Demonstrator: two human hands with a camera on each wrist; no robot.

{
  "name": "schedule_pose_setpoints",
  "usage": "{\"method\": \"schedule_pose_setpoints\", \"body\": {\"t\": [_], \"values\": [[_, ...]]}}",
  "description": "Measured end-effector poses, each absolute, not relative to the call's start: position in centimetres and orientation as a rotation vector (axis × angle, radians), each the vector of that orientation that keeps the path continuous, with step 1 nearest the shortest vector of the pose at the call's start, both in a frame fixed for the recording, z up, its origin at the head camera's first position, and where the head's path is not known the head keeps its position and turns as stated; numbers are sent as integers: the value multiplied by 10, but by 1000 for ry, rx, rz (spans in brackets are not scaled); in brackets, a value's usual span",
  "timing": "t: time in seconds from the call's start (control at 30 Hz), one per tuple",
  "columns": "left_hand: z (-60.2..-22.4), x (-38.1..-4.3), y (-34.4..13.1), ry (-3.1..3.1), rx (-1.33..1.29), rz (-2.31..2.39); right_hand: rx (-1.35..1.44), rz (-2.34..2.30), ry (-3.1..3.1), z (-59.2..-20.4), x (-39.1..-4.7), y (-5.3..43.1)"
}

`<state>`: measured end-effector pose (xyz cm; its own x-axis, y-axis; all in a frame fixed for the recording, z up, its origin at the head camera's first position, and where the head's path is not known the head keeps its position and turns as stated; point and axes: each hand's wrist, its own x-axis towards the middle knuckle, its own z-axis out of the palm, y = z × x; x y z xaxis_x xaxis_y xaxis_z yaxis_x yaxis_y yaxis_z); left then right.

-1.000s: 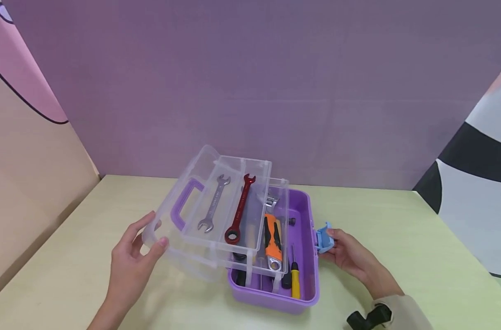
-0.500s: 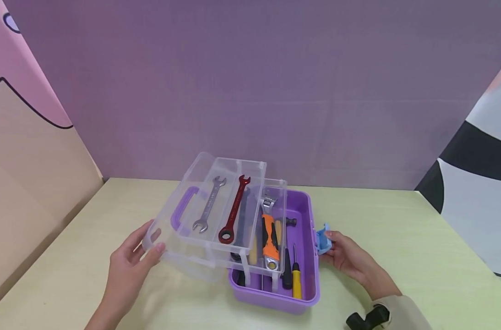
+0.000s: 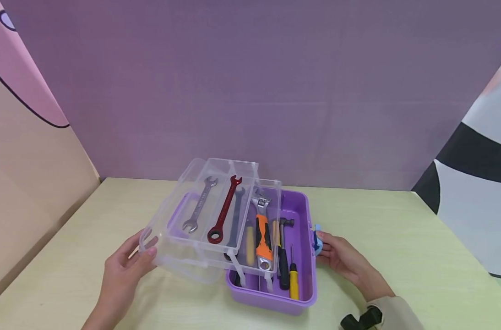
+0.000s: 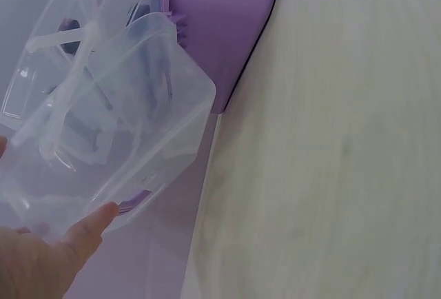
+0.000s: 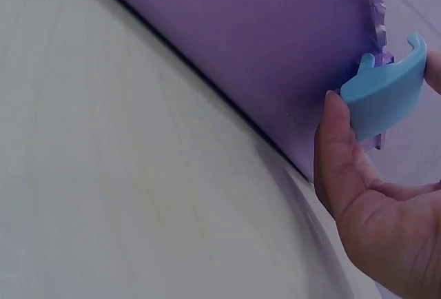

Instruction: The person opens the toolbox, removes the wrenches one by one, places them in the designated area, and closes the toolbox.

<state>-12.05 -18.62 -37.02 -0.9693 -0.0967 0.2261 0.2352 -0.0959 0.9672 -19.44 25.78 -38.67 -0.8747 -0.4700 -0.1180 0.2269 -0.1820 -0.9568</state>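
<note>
A purple toolbox stands open on the table, its clear lid swung out to the left. My left hand grips the lid's left edge between thumb and fingers. With my right hand I pinch the light blue latch on the box's right wall. A clear tiered tray spreads between lid and box. On its upper tier lie a silver wrench and a red ratchet wrench. An orange-handled adjustable wrench lies in the lower tier.
A small hammer and a yellow-handled screwdriver lie in the box bottom. Other tools show partly through the clear trays. Behind the pale table rises a purple panel, with printed side panels left and right.
My left hand has brought the lid left and lower, and the trays have shifted left with it, uncovering more of the box bottom. The latch has tilted closer to the box wall in my right hand.
</note>
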Motion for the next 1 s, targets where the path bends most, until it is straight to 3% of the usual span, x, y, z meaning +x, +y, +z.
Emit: {"method": "schedule_pose_setpoints", "body": {"t": [0.43, 1.0], "values": [[-389, -121, -188, -1830, 1, -2337, -270, -2110, 1618, -389, -197, 255], [-407, -125, -192, -1729, -14, -2470, -294, -2161, 1579, -403, -198, 254]]}}
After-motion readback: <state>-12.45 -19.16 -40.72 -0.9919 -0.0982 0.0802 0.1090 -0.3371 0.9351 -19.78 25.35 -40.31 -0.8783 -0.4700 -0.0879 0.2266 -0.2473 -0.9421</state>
